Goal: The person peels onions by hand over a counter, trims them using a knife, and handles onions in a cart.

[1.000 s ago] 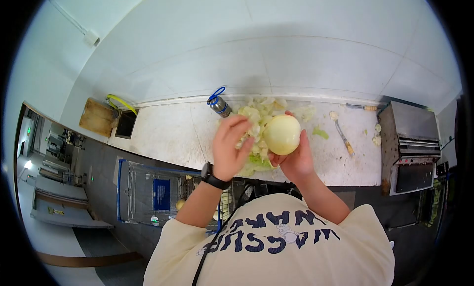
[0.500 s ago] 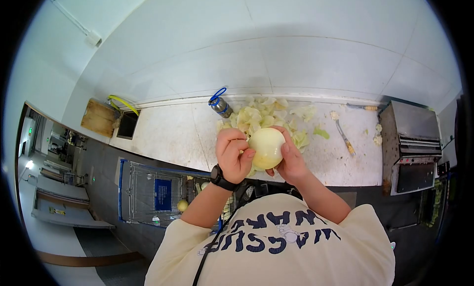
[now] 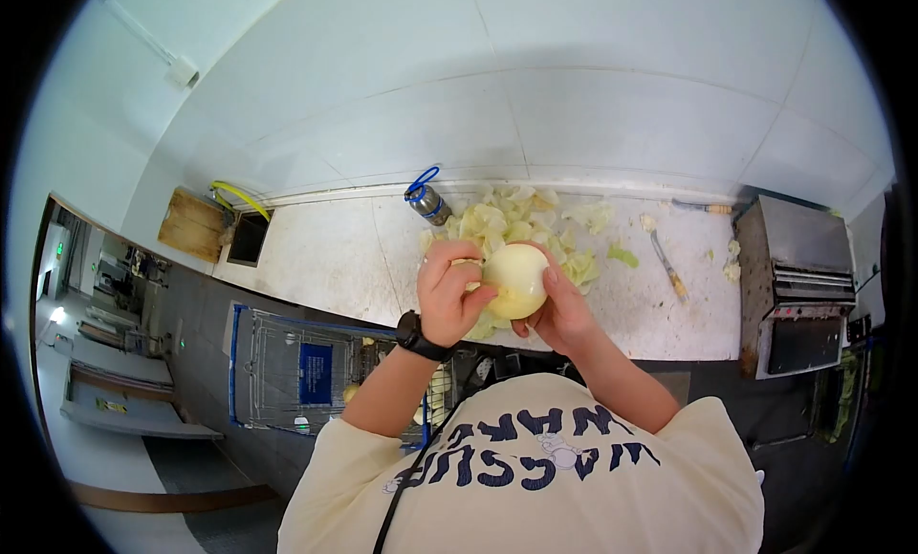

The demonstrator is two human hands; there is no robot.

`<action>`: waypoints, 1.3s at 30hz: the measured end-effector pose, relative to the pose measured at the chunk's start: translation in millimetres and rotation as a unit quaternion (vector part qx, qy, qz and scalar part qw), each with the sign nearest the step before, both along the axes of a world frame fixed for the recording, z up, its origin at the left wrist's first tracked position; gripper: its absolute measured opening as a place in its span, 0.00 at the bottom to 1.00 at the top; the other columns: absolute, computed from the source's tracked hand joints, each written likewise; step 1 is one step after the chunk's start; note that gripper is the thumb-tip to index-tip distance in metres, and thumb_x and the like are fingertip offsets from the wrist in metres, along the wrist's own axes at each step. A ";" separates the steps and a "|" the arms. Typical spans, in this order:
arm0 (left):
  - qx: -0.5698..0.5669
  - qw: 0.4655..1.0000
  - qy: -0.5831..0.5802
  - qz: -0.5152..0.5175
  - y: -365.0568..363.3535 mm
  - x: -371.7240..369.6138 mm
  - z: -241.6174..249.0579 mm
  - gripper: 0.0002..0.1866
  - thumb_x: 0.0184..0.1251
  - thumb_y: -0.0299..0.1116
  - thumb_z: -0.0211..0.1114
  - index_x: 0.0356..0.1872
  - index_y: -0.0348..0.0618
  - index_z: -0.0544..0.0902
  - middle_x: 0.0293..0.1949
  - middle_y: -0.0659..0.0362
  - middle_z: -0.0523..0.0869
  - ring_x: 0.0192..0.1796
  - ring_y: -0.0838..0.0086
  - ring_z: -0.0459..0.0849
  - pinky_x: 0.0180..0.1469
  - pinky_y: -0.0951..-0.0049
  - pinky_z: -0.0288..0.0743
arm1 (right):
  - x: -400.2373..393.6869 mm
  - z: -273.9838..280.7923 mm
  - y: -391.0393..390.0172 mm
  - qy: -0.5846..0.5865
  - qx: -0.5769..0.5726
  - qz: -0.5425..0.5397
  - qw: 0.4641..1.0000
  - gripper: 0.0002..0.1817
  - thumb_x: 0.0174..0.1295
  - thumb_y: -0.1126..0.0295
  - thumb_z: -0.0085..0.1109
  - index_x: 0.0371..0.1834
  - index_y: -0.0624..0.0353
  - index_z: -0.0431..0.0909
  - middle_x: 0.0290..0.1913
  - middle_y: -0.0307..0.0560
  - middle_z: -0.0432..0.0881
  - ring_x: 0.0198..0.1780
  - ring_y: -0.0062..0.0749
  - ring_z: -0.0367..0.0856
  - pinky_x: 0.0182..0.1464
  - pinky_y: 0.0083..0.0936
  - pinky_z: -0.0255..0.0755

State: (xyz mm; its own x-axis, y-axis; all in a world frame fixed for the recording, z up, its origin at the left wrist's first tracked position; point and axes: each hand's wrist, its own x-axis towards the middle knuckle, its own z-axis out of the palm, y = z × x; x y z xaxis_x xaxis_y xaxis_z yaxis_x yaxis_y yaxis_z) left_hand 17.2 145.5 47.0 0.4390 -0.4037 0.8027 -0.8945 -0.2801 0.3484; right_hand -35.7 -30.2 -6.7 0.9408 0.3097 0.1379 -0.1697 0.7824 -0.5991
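Observation:
A round, pale yellow-white vegetable (image 3: 517,279) is held between both hands above the counter's front part. My left hand (image 3: 449,291), with a black watch on its wrist, has curled fingers and its thumb against the left side of the vegetable. Around the right side wraps my right hand (image 3: 566,310), thumb on top and fingers partly hidden beneath. Behind them lies a heap of pale leafy peelings (image 3: 497,219) on the white counter (image 3: 335,258).
A metal bottle (image 3: 427,204) with a blue loop stands behind the peelings. One knife (image 3: 668,265) lies right of them, another (image 3: 703,207) near the wall. A metal appliance (image 3: 798,277) is at far right. A wire cart (image 3: 277,368) stands below left.
Both hands and the vegetable have shifted very slightly. My left thumb has moved a little to the right over the vegetable's surface.

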 end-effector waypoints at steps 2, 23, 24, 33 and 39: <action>0.034 0.999 0.036 0.008 2.0 -5.2 5.0 0.09 0.61 0.30 0.69 0.37 0.39 0.81 0.40 0.52 0.82 0.42 0.57 0.81 0.45 0.63 0.77 | 0.8 -0.2 -2.3 -0.003 -0.032 -0.026 0.999 0.32 0.73 0.47 0.49 0.74 0.47 0.54 0.55 0.43 0.75 0.42 0.31 0.80 0.29 0.28 0.75; 0.128 0.983 -0.066 0.114 45.6 -34.8 13.8 0.16 0.48 0.23 0.68 0.42 0.40 0.83 0.35 0.57 0.80 0.39 0.64 0.81 0.37 0.67 0.77 | 12.6 21.1 30.8 0.008 -0.105 -0.072 0.992 0.43 0.57 0.45 0.69 0.68 0.53 0.57 0.53 0.43 0.75 0.45 0.31 0.82 0.31 0.26 0.81; 0.128 0.983 -0.053 0.117 47.7 -34.0 13.4 0.16 0.48 0.23 0.68 0.42 0.40 0.83 0.35 0.57 0.79 0.39 0.63 0.81 0.38 0.67 0.77 | 13.2 21.2 33.4 0.001 -0.102 -0.077 0.992 0.43 0.57 0.47 0.69 0.69 0.53 0.57 0.54 0.44 0.75 0.48 0.32 0.82 0.35 0.27 0.81; -0.106 0.900 0.412 0.089 37.3 -9.2 -18.7 0.11 0.73 0.36 0.61 0.43 0.39 0.73 0.35 0.57 0.77 0.37 0.72 0.76 0.39 0.72 0.72 | 25.4 -3.7 36.6 -0.153 -0.213 -0.148 0.954 0.45 0.50 0.76 0.71 0.72 0.50 0.56 0.71 0.44 0.61 0.70 0.36 0.65 0.69 0.34 0.65; -0.086 0.914 0.397 0.015 31.5 -5.5 -14.2 0.08 0.75 0.31 0.57 0.36 0.39 0.73 0.41 0.58 0.72 0.40 0.74 0.71 0.42 0.77 0.68 | 26.2 -6.8 33.2 -0.157 -0.213 -0.136 0.955 0.47 0.49 0.76 0.73 0.72 0.50 0.56 0.68 0.45 0.63 0.70 0.36 0.65 0.68 0.33 0.66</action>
